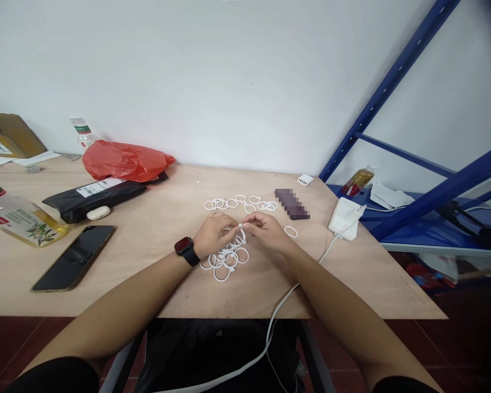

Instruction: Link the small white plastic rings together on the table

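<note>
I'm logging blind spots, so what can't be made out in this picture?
All in the head view:
Near white rings: some partly hidden by the left hand.
Dark slab: surface detail hidden by pixelation.
Nearer bottle: cut off by left edge.
Parcel label: print too small.

- Looks like a workshop or storeroom
- Blue metal rack [388, 84] beside plain wooden desk [147, 240]
- Labelled parcel [106, 199], cardboard box [22, 134]
- Red tiled floor [12, 341]

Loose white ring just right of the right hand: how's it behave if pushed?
The loose white ring will probably slide rather than roll, since it lies flat on the table. Its slim band suggests low weight. It keeps a round outline, so it's likely more stiff than floppy.
</note>
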Motion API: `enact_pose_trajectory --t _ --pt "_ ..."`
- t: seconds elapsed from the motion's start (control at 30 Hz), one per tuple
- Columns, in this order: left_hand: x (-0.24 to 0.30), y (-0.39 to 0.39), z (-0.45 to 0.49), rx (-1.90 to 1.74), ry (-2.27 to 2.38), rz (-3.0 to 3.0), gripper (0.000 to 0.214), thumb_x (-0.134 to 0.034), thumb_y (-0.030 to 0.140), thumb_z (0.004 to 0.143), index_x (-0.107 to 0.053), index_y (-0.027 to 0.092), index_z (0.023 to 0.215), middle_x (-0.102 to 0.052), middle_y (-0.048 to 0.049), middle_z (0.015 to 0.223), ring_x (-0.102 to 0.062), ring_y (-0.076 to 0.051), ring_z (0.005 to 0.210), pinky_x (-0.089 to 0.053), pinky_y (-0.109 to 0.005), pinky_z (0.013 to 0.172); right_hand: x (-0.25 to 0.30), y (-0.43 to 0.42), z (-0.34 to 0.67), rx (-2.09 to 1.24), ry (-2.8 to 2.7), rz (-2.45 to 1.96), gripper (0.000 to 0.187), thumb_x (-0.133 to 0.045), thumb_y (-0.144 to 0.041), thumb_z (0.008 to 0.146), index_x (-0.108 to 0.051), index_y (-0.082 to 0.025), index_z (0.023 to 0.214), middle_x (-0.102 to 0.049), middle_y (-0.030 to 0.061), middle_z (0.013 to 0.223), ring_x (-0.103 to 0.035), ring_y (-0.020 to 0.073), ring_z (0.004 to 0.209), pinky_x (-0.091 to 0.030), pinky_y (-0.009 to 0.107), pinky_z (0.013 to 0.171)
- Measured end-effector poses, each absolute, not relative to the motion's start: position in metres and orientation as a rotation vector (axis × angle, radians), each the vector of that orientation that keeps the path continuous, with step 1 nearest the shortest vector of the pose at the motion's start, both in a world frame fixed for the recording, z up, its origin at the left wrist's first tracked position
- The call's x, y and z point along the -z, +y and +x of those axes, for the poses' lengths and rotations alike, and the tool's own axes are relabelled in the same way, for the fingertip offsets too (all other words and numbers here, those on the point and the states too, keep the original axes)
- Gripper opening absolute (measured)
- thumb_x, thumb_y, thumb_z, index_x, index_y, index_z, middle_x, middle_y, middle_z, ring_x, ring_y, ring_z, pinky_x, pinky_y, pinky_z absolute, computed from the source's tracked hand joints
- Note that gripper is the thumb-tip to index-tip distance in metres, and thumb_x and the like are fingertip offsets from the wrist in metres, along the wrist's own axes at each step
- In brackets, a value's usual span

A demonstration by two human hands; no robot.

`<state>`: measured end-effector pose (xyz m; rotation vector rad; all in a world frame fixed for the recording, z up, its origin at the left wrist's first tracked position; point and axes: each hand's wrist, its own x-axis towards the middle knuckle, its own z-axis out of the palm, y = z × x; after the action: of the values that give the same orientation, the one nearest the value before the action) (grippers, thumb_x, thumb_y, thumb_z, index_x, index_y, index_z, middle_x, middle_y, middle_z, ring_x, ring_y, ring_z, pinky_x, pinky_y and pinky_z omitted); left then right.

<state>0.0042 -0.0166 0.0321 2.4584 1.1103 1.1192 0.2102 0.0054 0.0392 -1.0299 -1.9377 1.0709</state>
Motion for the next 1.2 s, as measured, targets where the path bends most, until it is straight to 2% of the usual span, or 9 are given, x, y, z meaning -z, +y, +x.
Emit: enact_pose_trajectory --t 0.1,0.27,0.5,0.57,0.67,0.8,0.9,1.03,1.2 --pt "-0.030 -0.015 0.005 -1.033 1.157 2.459 0.022 -0.055 0.031 0.089 -0.066 0.019 0.074 -0.070 -0.0025 0.074 -0.061 -0.016 0.073 -0.043 -0.032 0.080 -0.051 0.017 0.234 -0.513 -2.222 -1.244 0.018 -0.060 -0.028 0.084 -0.069 -0.022 0.099 -0.071 0.0060 0.099 -0.062 0.0195 0.086 -0.046 0.031 0.078" --pt "-0.025 -0.012 0.004 -0.854 1.208 2.522 0.018 -0.059 0.027 0.084 -0.064 0.019 0.068 -0.067 -0.0009 0.066 -0.060 -0.015 0.066 -0.042 -0.030 0.075 -0.065 0.034 0.287 -0.177 -2.355 -1.777 0.029 -0.059 -0.015 0.076 -0.070 -0.022 0.102 -0.071 0.0084 0.111 -0.064 0.0251 0.093 -0.043 0.031 0.072" --pt "-0.022 -0.012 0.004 -0.819 1.206 2.518 0.020 -0.059 0.034 0.087 -0.068 0.019 0.077 -0.071 -0.0010 0.075 -0.062 -0.016 0.074 -0.042 -0.031 0.082 -0.065 0.037 0.310 -0.328 -2.434 -1.981 0.034 -0.069 -0.026 0.069 -0.067 -0.023 0.103 -0.071 0.0057 0.108 -0.064 0.0220 0.087 -0.040 0.026 0.064" --pt "-0.023 -0.012 0.004 -0.810 1.212 2.503 0.021 -0.059 0.035 0.088 -0.068 0.019 0.078 -0.072 -0.0013 0.077 -0.063 -0.016 0.076 -0.042 -0.031 0.082 -0.064 0.036 0.302 -0.390 -2.484 -2.018 0.028 -0.069 -0.024 0.068 -0.068 -0.024 0.096 -0.072 0.0023 0.100 -0.063 0.0183 0.081 -0.037 0.024 0.061" --pt "-0.024 -0.013 0.004 -0.815 1.197 2.500 0.021 -0.059 0.035 0.089 -0.068 0.019 0.078 -0.072 -0.0015 0.079 -0.063 -0.016 0.077 -0.043 -0.031 0.082 -0.061 0.034 0.286 -0.365 -2.476 -2.022 0.006 -0.065 -0.025 0.073 -0.067 -0.023 0.078 -0.071 0.0002 0.083 -0.060 0.0146 0.071 -0.032 0.024 0.056" --pt "-0.025 -0.014 0.005 -0.844 1.205 2.502 0.018 -0.059 0.033 0.089 -0.068 0.019 0.083 -0.073 -0.0019 0.083 -0.065 -0.017 0.081 -0.044 -0.033 0.085 -0.055 0.032 0.272 -0.238 -2.423 -1.868 0.007 -0.059 -0.019 0.075 -0.064 -0.022 0.071 -0.070 0.0003 0.081 -0.058 0.0134 0.069 -0.028 0.025 0.054" --pt "-0.023 -0.015 0.005 -0.882 1.210 2.498 0.018 -0.060 0.034 0.090 -0.068 0.020 0.097 -0.073 -0.0029 0.093 -0.066 -0.019 0.089 -0.045 -0.035 0.088 -0.050 0.028 0.260 -0.232 -2.358 -1.707 0.009 -0.058 -0.021 0.077 -0.063 -0.021 0.070 -0.069 0.0004 0.078 -0.058 0.0135 0.068 -0.029 0.025 0.055" --pt "-0.020 -0.014 0.004 -1.005 1.196 2.461 0.036 -0.062 0.038 0.089 -0.060 0.020 0.120 -0.072 -0.0056 0.102 -0.067 -0.020 0.092 -0.046 -0.037 0.088 -0.040 0.016 0.230 -0.404 -2.093 -1.471 0.009 -0.058 -0.025 0.078 -0.063 -0.020 0.072 -0.068 -0.0002 0.074 -0.058 0.0134 0.067 -0.037 0.023 0.059" --pt "-0.021 -0.014 0.003 -1.164 1.130 2.423 0.019 -0.059 0.028 0.092 -0.066 0.019 0.107 -0.072 -0.0049 0.093 -0.066 -0.018 0.086 -0.048 -0.036 0.084 -0.027 -0.003 0.196 -0.686 -1.937 -1.294 0.011 -0.058 -0.028 0.078 -0.062 -0.020 0.072 -0.065 -0.0017 0.067 -0.055 0.0116 0.058 -0.039 0.022 0.055"
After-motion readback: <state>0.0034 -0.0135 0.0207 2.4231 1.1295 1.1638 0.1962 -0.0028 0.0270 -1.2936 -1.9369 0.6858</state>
